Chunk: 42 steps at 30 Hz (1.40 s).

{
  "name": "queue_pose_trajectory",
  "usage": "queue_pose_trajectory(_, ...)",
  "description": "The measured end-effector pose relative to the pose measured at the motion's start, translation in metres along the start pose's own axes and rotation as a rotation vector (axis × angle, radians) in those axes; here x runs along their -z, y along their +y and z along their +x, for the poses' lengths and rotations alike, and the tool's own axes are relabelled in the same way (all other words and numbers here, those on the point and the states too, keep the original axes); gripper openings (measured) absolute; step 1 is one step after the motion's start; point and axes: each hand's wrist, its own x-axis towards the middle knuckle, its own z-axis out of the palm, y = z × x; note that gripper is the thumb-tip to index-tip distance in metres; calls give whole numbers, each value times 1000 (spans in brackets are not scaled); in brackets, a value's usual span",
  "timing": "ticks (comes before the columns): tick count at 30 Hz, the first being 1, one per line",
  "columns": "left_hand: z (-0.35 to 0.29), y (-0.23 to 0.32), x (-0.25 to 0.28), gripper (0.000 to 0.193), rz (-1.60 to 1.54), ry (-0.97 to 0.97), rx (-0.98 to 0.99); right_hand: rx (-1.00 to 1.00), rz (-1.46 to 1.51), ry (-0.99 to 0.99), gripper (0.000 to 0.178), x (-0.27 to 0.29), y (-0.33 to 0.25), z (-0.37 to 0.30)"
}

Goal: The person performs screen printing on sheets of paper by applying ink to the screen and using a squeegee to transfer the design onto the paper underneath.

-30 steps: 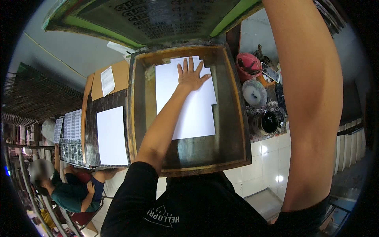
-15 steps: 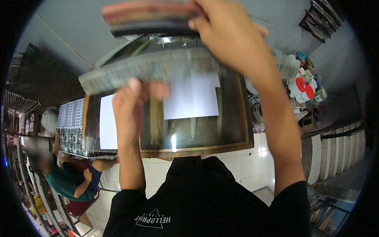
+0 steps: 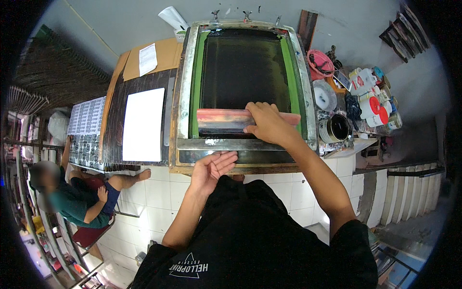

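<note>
A screen-printing frame [image 3: 185, 106] lies flat over the table, its dark mesh [image 3: 243, 72] bordered by green strips. My right hand [image 3: 268, 124] is closed around a squeegee [image 3: 222, 117], a wide bar streaked pink and dark that rests across the near end of the mesh. My left hand [image 3: 214, 168] is palm up with fingers stretched out, close to the frame's front bar; whether it touches the bar I cannot tell. What lies under the frame is hidden.
Left of the frame, a white paper stack [image 3: 143, 126] lies on a dark board. An open can of black ink [image 3: 335, 129], a pink basket [image 3: 320, 64] and several tubs stand on the right. A person in a green shirt [image 3: 89, 204] sits at the far left beside printed sheets [image 3: 86, 118].
The frame has come down from its raised tilt and now covers the white sheet on the glass. My right hand has brought the squeegee nearer. My left hand has moved down and right.
</note>
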Motion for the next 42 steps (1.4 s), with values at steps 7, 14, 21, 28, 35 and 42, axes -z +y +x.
queue_pose_trajectory(7,4,-3,7,40,32,34,0,68,-148,84,45,-9,-15,-11)
queue_pose_trajectory(14,5,-4,8,38,22,97,14,101,-273,231,36,-10,-9,2)
queue_pose_trajectory(21,4,-3,11,36,8,130,48,134,-325,299,37,6,23,60)
queue_pose_trajectory(28,3,-4,15,33,24,179,126,108,-395,336,44,31,72,146)
queue_pose_trajectory(35,-1,7,-4,26,53,247,93,111,-462,376,50,53,123,232)
queue_pose_trajectory(42,0,5,-5,33,52,302,114,51,-436,265,55,73,149,285)
